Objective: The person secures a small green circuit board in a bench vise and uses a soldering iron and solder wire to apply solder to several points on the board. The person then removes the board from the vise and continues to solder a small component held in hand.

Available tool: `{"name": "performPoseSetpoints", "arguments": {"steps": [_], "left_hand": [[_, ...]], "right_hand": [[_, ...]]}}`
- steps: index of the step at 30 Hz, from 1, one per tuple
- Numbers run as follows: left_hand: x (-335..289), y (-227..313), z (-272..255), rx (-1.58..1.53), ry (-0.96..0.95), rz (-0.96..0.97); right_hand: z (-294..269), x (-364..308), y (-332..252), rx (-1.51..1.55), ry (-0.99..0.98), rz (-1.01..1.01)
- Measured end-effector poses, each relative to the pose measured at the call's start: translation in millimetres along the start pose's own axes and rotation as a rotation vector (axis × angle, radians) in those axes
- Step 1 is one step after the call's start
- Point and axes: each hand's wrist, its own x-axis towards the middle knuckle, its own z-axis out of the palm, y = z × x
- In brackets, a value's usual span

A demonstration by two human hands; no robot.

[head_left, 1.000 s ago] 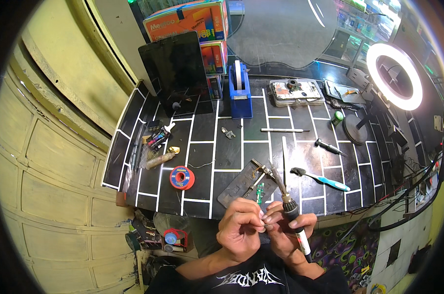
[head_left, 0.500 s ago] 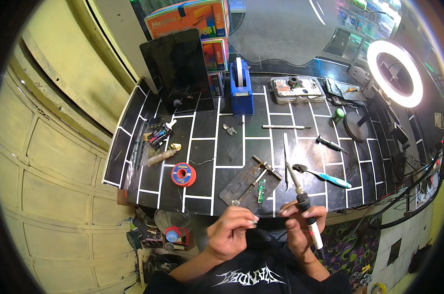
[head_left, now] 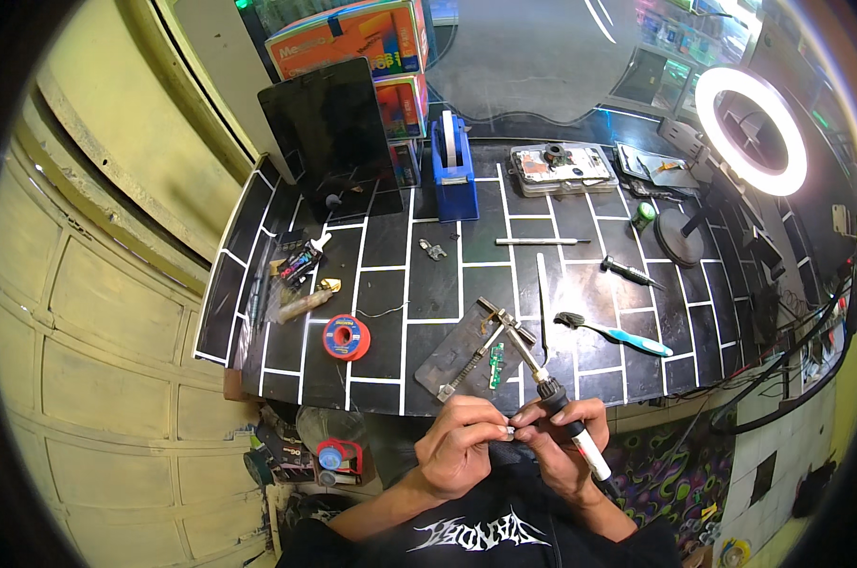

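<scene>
My left hand and my right hand meet just below the table's front edge. My right hand grips a soldering iron with a black grip and white handle, its tip pointing up toward the table. The fingertips of both hands pinch a tiny light-coloured part between them. Just above the hands a small green circuit board lies clamped on a grey holder plate.
On the black table with white lines lie a red solder spool, a blue-handled brush, a blue tape dispenser, a dark tablet, tweezers, a parts tray and a lit ring light.
My hands dropped apart half a second ago, then came back together; now both fingertips pinch a tiny part while the iron stays in my right hand.
</scene>
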Motion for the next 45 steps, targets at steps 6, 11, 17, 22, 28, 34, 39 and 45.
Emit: {"name": "performPoseSetpoints", "arguments": {"steps": [6,11,17,22,28,34,39,45], "left_hand": [[-2,-1,3,-0.126,0.035,-0.098],[-3,0,5,-0.178,0.052,-0.146],[-2,1,9,-0.263,0.09,-0.199],[-5,3,10,-0.322,0.094,-0.261],[-6,4,9,-0.406,0.078,-0.297],[-10,11,8,-0.641,0.04,-0.485],[-11,12,12,-0.797,0.106,-0.569],[-10,7,15,-0.85,0.124,-0.571]], "right_hand": [[-1,0,2,0.065,-0.003,-0.008],[0,0,2,0.104,0.01,0.057],[2,-1,2,0.225,0.056,0.087],[3,1,0,0.172,0.034,0.064],[4,2,-2,0.145,0.001,0.025],[2,-1,2,0.036,0.003,-0.057],[6,0,3,-0.025,0.005,-0.104],[4,1,1,-0.018,0.01,-0.081]]}}
